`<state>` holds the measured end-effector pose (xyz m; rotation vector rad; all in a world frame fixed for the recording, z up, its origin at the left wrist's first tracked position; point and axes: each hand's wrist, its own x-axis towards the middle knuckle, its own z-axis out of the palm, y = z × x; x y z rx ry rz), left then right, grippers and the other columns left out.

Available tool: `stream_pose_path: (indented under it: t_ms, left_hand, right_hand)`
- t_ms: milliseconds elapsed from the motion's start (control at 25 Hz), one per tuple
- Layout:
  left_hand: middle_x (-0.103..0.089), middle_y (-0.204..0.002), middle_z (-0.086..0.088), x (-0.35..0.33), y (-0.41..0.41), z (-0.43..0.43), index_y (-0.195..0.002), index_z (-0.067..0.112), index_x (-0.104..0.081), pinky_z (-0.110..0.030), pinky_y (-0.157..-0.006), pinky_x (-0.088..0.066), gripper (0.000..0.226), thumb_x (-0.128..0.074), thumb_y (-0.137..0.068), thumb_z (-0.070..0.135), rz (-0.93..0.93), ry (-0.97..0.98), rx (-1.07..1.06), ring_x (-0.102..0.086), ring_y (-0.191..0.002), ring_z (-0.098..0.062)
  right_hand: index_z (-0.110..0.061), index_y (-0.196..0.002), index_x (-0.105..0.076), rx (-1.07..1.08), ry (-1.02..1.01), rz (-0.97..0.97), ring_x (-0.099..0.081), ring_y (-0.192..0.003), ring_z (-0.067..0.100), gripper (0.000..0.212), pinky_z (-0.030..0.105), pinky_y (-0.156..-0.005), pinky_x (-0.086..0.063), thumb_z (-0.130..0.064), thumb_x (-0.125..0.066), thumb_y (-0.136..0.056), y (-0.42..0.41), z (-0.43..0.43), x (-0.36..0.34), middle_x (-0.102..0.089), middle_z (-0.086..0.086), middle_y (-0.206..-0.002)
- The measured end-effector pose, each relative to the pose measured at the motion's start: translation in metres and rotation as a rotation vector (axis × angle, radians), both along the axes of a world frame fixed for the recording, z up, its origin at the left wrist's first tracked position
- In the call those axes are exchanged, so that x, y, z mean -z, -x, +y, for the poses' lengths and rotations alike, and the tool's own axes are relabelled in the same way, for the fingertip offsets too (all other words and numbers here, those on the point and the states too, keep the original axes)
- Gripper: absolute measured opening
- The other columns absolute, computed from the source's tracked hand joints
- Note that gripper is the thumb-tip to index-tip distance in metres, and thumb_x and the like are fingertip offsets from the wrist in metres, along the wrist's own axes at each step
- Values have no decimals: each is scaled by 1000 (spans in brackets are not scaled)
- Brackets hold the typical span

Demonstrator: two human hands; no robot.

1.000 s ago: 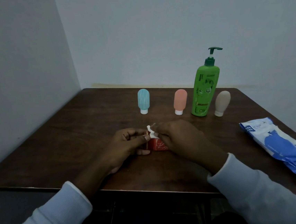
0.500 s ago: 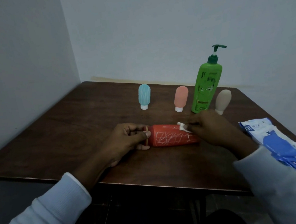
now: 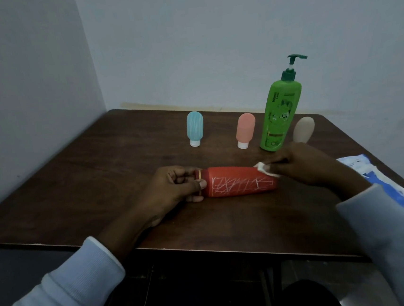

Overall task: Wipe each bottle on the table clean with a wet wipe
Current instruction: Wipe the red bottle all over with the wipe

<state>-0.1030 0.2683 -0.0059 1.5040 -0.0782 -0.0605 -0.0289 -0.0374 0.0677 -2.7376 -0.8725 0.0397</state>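
Red bottle lies on its side at table centre, contents hidden. Left hand grips its cap end; right hand pinches wet wipe on the base end, farther right than before. Blue bottle, pink bottle, green pump bottle and beige bottle stand behind. Wipes pack lies right. Dark wood, pale corner walls.

Dark wood-grain table, matt plastic red bottle, glossy wipes pack.

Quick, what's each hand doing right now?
Left hand: grips the cap end of the red bottle.
Right hand: pinches the wet wipe against the bottle's base.
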Motion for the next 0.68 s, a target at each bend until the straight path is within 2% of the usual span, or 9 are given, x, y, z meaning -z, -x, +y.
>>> stream_pose_path:
  t_ms: [80, 200, 280, 320, 400, 440, 560, 680]
  left_hand:
    - [-78, -114, -9, 1, -1, 0, -122, 7, -72, -38, -83, -65, 33, -74, -89, 1, 4, 0, 3, -75, -108, -24]
    - [-79, -113, -8, 1, 0, -1, -123, 6, -72, -36, -82, -65, 34, -74, -89, 0, -7, -7, -6, -75, -108, -24]
    - [-79, -113, -10, 0, 1, -2, -123, 4, -72, -35, -81, -65, 34, -73, -90, 0, -12, -10, -9, -75, -108, -25]
    - [-78, -113, -11, -1, 2, -2, -124, 4, -72, -35, -81, -65, 34, -73, -89, 0, -16, -8, -9, -75, -108, -26]
    - [-78, -114, -14, 0, 2, -2, -124, 3, -72, -35, -82, -65, 35, -73, -89, 0, -29, 3, 0, -75, -109, -27]
    - [-78, -115, -15, 0, 2, -2, -124, 3, -72, -36, -83, -65, 34, -73, -89, 1, -32, 6, 6, -74, -109, -28]
    - [-79, -112, -13, -1, 2, -3, -120, 7, -74, -34, -81, -65, 32, -74, -88, 2, -17, -6, 3, -75, -107, -26]
    - [-79, -110, -7, -2, 0, -4, -117, 10, -75, -34, -79, -65, 29, -74, -89, 3, -6, -6, -14, -76, -106, -23]
  right_hand:
    - [-22, -111, -74, 31, -39, 84, -64, -83, -5, 21, 18, -75, -46, -27, -64, -93, -5, -14, -4, -74, -9, -108]
    - [-24, -101, -77, -31, -44, 69, -65, -78, 0, 16, 28, -72, -50, -27, -63, -95, -8, 17, -6, -75, -9, -93]
    - [-23, -110, -75, -124, -23, -2, -66, -82, 6, 23, 33, -75, -53, -32, -59, -96, -2, 58, -4, -75, -4, -99]
    - [-23, -113, -74, -169, -12, -48, -64, -84, 8, 25, 29, -74, -52, -33, -58, -96, 2, 78, -3, -74, -3, -103]
    - [-21, -112, -74, -233, -9, -113, -58, -81, 4, 24, 16, -64, -41, -31, -58, -97, 9, 106, -1, -73, -3, -103]
    - [-21, -111, -74, -244, -19, -118, -55, -77, 1, 24, 14, -61, -37, -31, -58, -97, 11, 110, -1, -73, -3, -102]
    - [-23, -116, -72, -221, -39, -67, -56, -78, 0, 27, 22, -70, -45, -35, -57, -97, 8, 81, -2, -72, -5, -104]
    - [-30, -115, -70, -145, -75, 46, -60, -82, -9, 22, 22, -76, -47, -30, -60, -96, -2, 24, -3, -68, -27, -101]
